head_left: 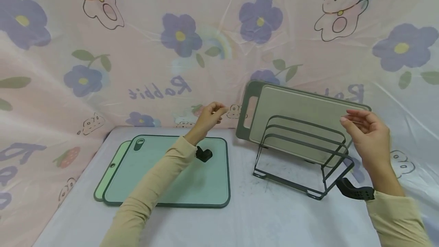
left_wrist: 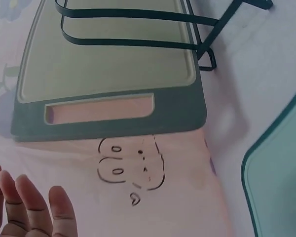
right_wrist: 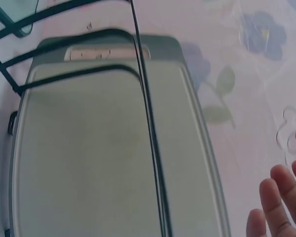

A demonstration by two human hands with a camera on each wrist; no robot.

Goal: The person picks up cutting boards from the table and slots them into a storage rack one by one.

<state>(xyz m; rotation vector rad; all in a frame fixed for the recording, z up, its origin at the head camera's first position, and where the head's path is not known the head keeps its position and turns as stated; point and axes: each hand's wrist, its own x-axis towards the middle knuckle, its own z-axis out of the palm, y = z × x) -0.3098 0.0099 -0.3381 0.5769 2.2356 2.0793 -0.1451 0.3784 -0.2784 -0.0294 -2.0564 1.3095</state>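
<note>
A grey-green cutting board (head_left: 302,106) with a slot handle stands on its long edge, leaning back, in the rear of a dark wire rack (head_left: 288,184). My left hand (head_left: 206,120) is held up just left of the board's handle end, fingers loosely bent and holding nothing. In the left wrist view its fingertips (left_wrist: 32,197) are apart from the board. At the board's right end my right hand (head_left: 372,138) is raised, thumb and fingers apart with nothing between them. The right wrist view shows its fingertips (right_wrist: 270,190) beyond the board's edge.
A teal cutting board (head_left: 209,178) lies flat on the white table (head_left: 240,224) at left. Under it, a light green board (head_left: 107,180) sticks out on the left. Behind everything hangs a patterned cloth (head_left: 219,10). A black wrist strap (head_left: 354,190) is on the right wrist.
</note>
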